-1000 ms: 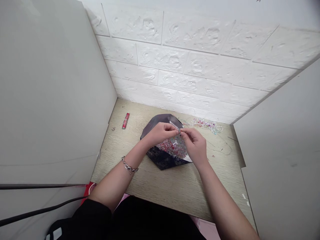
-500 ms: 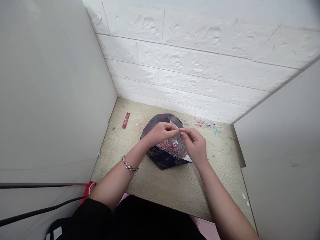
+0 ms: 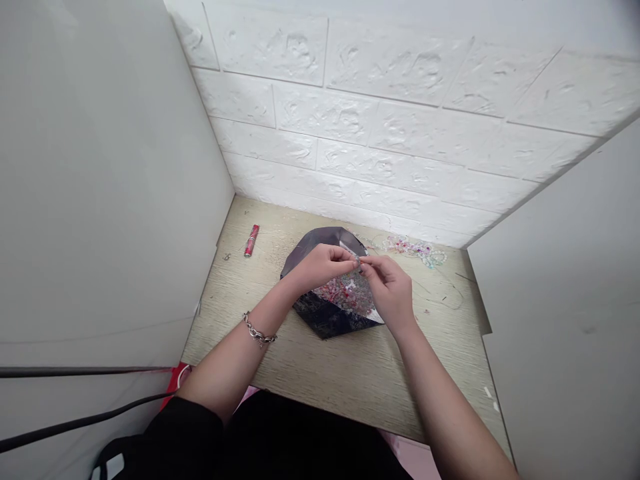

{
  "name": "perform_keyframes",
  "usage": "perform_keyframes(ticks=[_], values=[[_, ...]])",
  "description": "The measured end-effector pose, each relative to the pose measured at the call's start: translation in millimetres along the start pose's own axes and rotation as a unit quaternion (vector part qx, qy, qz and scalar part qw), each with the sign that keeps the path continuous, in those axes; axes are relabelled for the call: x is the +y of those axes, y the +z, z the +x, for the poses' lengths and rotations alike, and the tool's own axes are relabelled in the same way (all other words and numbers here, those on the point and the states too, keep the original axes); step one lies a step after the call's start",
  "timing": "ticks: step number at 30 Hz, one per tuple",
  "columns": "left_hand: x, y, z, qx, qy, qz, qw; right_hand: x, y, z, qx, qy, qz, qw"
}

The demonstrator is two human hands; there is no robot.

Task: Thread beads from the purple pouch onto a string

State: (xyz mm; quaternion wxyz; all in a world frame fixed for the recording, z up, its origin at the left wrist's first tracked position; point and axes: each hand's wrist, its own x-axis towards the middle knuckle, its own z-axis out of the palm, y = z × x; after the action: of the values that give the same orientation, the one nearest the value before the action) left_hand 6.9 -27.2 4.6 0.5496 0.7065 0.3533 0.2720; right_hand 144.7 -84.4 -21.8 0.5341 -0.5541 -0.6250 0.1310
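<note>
My left hand (image 3: 320, 265) and my right hand (image 3: 390, 288) meet fingertip to fingertip above a dark angular tray (image 3: 325, 317) filled with small pink, red and clear beads (image 3: 345, 293). Both hands are closed in a pinch on something tiny between them, too small to name. A chain bracelet (image 3: 258, 333) sits on my left wrist. The tray rests on the wooden desk (image 3: 345, 373), partly hidden by my hands.
A red tube (image 3: 251, 241) lies at the desk's back left. A loose pile of beads and strands (image 3: 415, 249) lies behind my right hand near the white brick wall (image 3: 400, 133). Grey panels close in both sides. A thin thread (image 3: 450, 300) curls at the right.
</note>
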Motion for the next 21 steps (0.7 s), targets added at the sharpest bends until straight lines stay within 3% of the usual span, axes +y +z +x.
perform_keyframes(ticks=[21], values=[[-0.1,-2.3,1.6,-0.012,-0.005,-0.005,1.000,-2.8,-0.7,0.0,0.007,-0.028,-0.036,0.999]])
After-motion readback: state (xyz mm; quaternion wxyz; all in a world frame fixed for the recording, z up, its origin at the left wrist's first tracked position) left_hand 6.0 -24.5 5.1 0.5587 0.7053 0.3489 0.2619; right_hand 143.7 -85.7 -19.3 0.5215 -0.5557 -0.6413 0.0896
